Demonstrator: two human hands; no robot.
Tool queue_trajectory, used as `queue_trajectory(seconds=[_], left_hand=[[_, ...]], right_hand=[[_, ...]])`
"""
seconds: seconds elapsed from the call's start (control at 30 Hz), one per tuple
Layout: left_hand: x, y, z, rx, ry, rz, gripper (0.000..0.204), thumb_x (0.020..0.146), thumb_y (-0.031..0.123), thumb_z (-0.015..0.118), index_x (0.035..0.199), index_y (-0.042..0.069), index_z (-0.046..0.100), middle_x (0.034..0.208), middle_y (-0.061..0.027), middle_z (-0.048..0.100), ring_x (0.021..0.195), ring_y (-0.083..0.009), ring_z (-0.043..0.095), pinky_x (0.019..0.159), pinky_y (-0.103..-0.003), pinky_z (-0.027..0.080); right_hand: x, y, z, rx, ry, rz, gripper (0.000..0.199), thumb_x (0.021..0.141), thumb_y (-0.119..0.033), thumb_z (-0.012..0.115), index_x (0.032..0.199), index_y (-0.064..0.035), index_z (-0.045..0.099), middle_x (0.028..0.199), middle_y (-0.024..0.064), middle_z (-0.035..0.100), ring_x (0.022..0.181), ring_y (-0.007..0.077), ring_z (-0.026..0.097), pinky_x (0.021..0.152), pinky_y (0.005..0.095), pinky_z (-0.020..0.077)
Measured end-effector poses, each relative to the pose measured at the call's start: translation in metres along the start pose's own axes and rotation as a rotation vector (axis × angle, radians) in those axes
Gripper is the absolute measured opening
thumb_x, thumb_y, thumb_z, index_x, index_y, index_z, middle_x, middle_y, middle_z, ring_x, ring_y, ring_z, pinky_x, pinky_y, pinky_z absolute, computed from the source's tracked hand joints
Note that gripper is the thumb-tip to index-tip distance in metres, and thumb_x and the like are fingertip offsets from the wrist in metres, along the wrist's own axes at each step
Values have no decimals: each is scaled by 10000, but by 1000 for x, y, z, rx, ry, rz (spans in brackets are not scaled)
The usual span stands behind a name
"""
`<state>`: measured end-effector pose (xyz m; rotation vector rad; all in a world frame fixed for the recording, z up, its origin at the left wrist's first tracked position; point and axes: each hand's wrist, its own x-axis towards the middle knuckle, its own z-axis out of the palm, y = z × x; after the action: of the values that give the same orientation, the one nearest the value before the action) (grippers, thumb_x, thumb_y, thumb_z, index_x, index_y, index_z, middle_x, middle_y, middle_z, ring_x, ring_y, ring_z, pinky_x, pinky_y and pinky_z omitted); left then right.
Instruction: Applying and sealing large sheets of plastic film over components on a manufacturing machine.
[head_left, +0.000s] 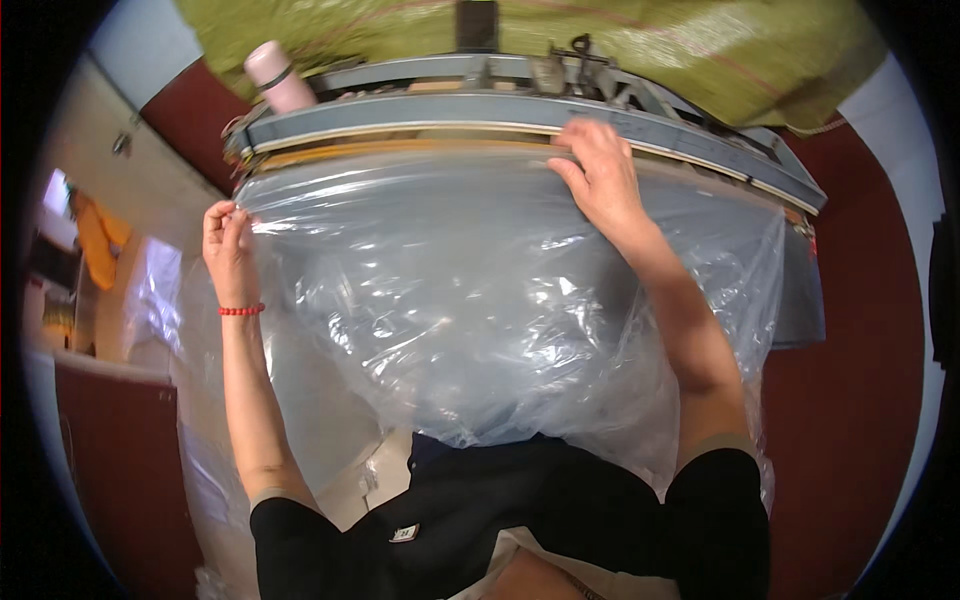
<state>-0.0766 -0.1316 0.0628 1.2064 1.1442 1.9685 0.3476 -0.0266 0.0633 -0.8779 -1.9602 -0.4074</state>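
A wide sheet of clear plastic film (450, 290) hangs from a long grey metal machine bar (400, 112) down toward my body, creased and shiny. My left hand (229, 232), with a red bead bracelet (241, 310) on its wrist, pinches the film's upper left corner close to the bar's left end. Right of the middle, my right hand (597, 170) reaches over the film's top edge, fingertips at the bar. Its thumb stands apart from the fingers, which are slightly blurred, and no object shows in it.
A pink bottle (278, 78) stands behind the bar at the left. Dark metal fittings (580, 68) sit on the frame farther right. Green-yellow sheeting (660, 40) covers the back. A dark red panel (115, 470) and orange cloth (98, 240) are at the left.
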Motion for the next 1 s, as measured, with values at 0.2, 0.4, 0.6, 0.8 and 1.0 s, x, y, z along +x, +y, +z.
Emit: queue_trajectory(seconds=[0.2,0.4,0.6,0.8,1.0], left_hand=[[-15,-18,-80,898,247,207,189,738,80,619,886,15,520,840,-37,545,805,-132,509,751,-242,402],[-91,-40,-56,1334,-426,242,530,685,212,652,1173,110,472,1251,-141,410,1202,-320,316,960,-458,275],[-129,-26,7,1386,-632,200,493,735,265,603,1183,114,466,1298,-146,360,1237,-351,251,945,-534,242],[-125,-10,38,940,-456,391,263,772,82,535,1028,21,541,1120,-148,513,1054,-295,478,865,-355,399],[-152,7,90,614,-906,233,742,656,447,663,1225,45,406,1252,-136,419,1183,-317,354,972,-416,285]], right_hand=[[-65,18,-5,606,-347,650,147,783,-153,605,740,-13,595,659,-8,556,630,52,476,579,207,397],[-173,118,-145,14,-111,833,199,799,-184,580,804,15,588,652,18,548,647,75,470,611,232,403],[-254,179,-256,-410,-164,889,225,808,-247,568,822,-25,598,713,96,607,642,141,541,613,286,428],[-258,176,-267,-643,-221,972,316,815,-387,520,862,-88,609,747,113,617,675,265,577,613,352,432],[-253,176,-262,-671,-219,977,364,801,-460,500,868,-120,612,781,118,621,726,309,583,613,385,434]])
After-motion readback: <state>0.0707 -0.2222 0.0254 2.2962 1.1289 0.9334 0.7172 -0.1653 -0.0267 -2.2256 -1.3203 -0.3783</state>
